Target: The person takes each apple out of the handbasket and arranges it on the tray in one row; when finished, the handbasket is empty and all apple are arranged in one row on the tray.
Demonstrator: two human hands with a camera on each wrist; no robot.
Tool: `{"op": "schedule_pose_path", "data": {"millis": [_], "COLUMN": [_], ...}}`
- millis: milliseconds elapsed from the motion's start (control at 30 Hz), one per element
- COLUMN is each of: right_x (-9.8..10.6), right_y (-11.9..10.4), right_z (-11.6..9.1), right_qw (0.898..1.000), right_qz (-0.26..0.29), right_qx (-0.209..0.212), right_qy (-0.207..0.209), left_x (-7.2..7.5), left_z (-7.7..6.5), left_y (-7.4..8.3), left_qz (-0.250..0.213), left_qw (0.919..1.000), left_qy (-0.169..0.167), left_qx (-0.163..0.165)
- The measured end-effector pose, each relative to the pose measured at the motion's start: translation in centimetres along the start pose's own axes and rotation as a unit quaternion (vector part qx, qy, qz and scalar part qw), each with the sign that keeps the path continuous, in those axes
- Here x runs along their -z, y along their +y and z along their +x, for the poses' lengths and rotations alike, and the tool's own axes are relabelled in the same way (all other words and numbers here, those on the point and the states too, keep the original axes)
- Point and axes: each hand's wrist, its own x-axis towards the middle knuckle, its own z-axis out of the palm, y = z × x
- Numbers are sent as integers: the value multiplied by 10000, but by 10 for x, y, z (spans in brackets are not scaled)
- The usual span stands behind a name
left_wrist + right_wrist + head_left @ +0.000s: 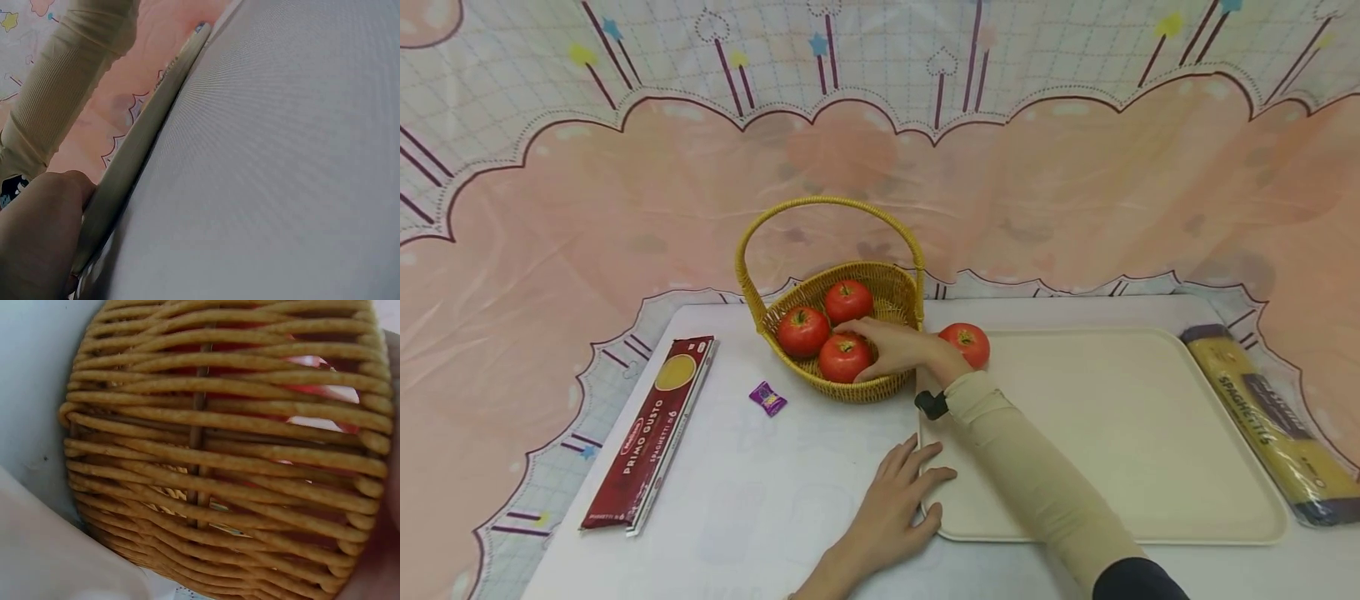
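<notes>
My right hand [895,346] reaches over the rim of a yellow wicker basket [880,389], fingers and thumb curled round the front red tomato [844,358]. Behind it in the basket sit another tomato [802,332] on the left and one [848,300] at the back. The right wrist view is filled by the woven basket wall [219,444], with red showing through gaps. My left hand [891,508] rests at the left edge of a cream tray [1112,433], fingers spread over the rim. In the left wrist view, the thumb [47,219] lies against the tray's edge [137,144].
A fourth tomato [967,343] sits at the tray's back left corner, partly behind my right wrist. A red spaghetti pack [651,433] and a purple wrapped candy [768,398] lie on the left. A yellow spaghetti bag [1270,417] lies along the tray's right side.
</notes>
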Motion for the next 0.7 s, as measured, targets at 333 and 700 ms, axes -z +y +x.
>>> {"op": "schedule_pose_path", "data": {"millis": [333, 700], "right_x": [-4, -5], "right_y": [2, 2], "right_z": [14, 18], "right_qw": [9984, 9992], "right_qz": [101, 68], "right_qx": [217, 300], "right_qy": [-505, -251], "left_x": [-2, 1], "left_z": [-1, 0], "left_y": [1, 0], "left_qz": [33, 109], "left_qw": [10000, 9999], "left_qy": [27, -27], "left_qx": [-30, -4]}}
